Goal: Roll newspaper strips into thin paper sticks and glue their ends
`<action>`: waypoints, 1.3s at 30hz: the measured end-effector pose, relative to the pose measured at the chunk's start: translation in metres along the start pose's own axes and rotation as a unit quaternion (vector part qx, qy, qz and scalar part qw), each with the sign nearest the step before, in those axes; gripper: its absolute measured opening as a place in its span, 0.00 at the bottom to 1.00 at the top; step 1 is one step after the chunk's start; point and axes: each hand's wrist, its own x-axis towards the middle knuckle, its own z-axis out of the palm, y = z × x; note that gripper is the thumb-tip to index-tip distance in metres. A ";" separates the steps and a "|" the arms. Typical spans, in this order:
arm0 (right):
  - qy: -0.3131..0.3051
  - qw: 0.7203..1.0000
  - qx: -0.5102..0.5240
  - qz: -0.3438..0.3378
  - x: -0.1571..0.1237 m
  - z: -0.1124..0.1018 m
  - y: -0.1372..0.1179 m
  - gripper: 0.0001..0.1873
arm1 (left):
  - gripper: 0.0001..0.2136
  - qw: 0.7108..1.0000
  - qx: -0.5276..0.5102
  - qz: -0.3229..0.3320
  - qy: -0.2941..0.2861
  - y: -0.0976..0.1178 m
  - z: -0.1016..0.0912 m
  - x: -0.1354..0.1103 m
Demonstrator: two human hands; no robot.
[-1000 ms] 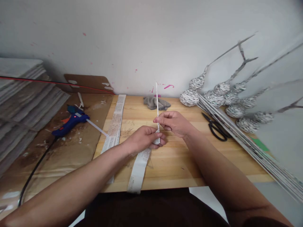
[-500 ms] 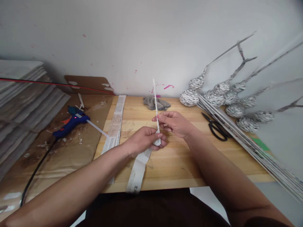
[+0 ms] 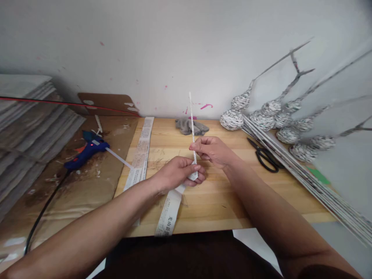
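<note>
Slightly higher than a second before, the tip of the thin paper tube [image 3: 191, 116] stood up against the wall [image 3: 162, 46], and the printed paper strip [image 3: 170, 213] trailing below it had turned to show a column of large characters near its lower end. Both hands had kept almost the same place above the worktop [image 3: 216, 209]. On the left hand [image 3: 181, 172], the fingers were closed, the thumb pressing the wrapped part of the strip at the tube's base. The right hand [image 3: 213, 151] had its thumb and forefinger pinched about the tube just above, with no visible gap, and the other fingers curled in. The tube rose nearly upright from between the hands, in front of a grey cloth [image 3: 183, 127]; the strip ran down from under the left hand to the worktop's near edge. Black scissors [image 3: 266, 159] lay to the right, unmoved.
</note>
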 end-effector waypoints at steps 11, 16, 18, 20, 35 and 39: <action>0.013 1.000 -0.013 -0.017 -0.001 0.000 0.002 0.16 | 0.13 1.000 0.005 -0.002 0.008 0.003 0.001 0.000; -0.070 0.997 -0.042 0.008 -0.001 -0.001 0.001 0.19 | 0.15 1.000 0.008 0.012 0.002 0.001 -0.002 0.001; -0.036 0.999 -0.028 -0.002 0.000 0.000 0.001 0.16 | 0.15 1.000 0.005 0.008 -0.003 0.000 -0.002 0.001; 0.006 1.000 -0.006 -0.010 0.000 0.000 0.001 0.17 | 0.15 1.000 -0.002 0.005 -0.004 -0.001 -0.001 0.001; -0.061 0.998 -0.015 0.009 0.000 0.000 0.001 0.18 | 0.14 1.000 -0.004 0.008 -0.003 -0.001 0.000 0.000; 0.018 1.000 0.012 -0.011 0.001 0.001 0.002 0.17 | 0.14 1.000 -0.007 0.011 -0.010 -0.001 0.000 0.001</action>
